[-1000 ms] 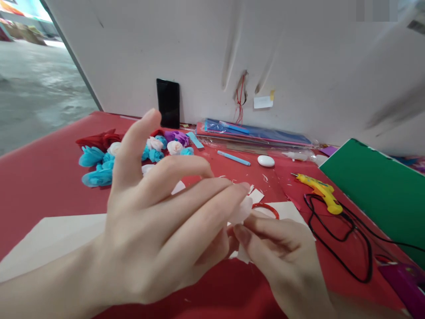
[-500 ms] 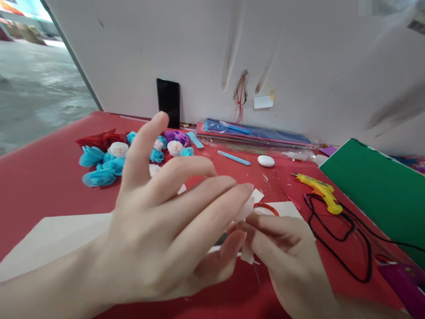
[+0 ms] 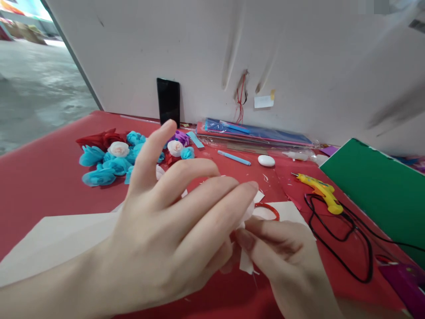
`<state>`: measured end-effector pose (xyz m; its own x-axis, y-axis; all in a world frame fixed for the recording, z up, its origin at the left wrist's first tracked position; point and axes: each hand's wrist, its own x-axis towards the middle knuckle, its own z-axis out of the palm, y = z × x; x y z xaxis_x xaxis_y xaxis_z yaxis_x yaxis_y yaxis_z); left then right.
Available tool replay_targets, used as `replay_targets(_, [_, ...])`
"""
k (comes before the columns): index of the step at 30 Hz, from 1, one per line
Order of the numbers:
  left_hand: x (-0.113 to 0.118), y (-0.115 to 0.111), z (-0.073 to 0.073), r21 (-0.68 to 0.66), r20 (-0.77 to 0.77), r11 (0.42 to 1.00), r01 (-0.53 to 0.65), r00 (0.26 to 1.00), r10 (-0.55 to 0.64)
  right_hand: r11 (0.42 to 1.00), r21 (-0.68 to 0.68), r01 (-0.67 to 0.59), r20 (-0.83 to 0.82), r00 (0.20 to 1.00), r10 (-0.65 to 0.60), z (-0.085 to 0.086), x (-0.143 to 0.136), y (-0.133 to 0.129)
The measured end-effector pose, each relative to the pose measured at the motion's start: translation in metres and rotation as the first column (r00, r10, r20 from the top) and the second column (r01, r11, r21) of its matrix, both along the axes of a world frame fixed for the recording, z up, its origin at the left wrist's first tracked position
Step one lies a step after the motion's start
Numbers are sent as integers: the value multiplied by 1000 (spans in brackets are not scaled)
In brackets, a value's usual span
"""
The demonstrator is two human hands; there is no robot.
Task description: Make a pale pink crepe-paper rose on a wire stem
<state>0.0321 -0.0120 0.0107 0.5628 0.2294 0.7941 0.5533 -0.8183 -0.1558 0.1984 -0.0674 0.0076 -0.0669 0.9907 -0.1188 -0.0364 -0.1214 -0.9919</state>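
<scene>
My left hand (image 3: 175, 217) is bent over a small pale piece of crepe paper (image 3: 248, 211), its index finger raised and the other fingers curled down onto the piece. My left hand covers most of the crepe paper, so its full shape cannot be told. Thumb and finger of my right hand (image 3: 279, 248) pinch the lower part of the crepe paper, and a loose whitish end (image 3: 246, 262) hangs below the pinch. Just beyond my right fingers lies a red ring-shaped handle (image 3: 278, 212), partly hidden, on white paper (image 3: 292, 209).
Several blue, red, white and purple paper flowers (image 3: 116, 166) lie at left. A black phone (image 3: 168, 99) leans on the wall. A blue pen (image 3: 234, 157), a white oval object (image 3: 266, 160), a yellow glue gun (image 3: 320, 191) with black cable, and a green board (image 3: 375, 190) are behind and right.
My left hand has shifted slightly right and its thumb has drawn under, now mostly hidden. The loose whitish end shows more plainly below my right fingers. My right hand has barely moved.
</scene>
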Motion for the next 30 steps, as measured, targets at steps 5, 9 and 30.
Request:
replay_targets(5, [3, -2, -2, 14, 47, 1000, -6, 999, 5, 983, 184, -4, 92, 996, -13, 2, -2, 2])
replay_targets(9, [6, -1, -3, 66, 114, 997, -27, 993, 20, 991, 127, 31, 79, 996, -41, 1, -2, 1])
replay_targets(30, [7, -2, -4, 90, 185, 996, 20, 982, -36, 990, 81, 119, 35, 992, -123, 4, -8, -2])
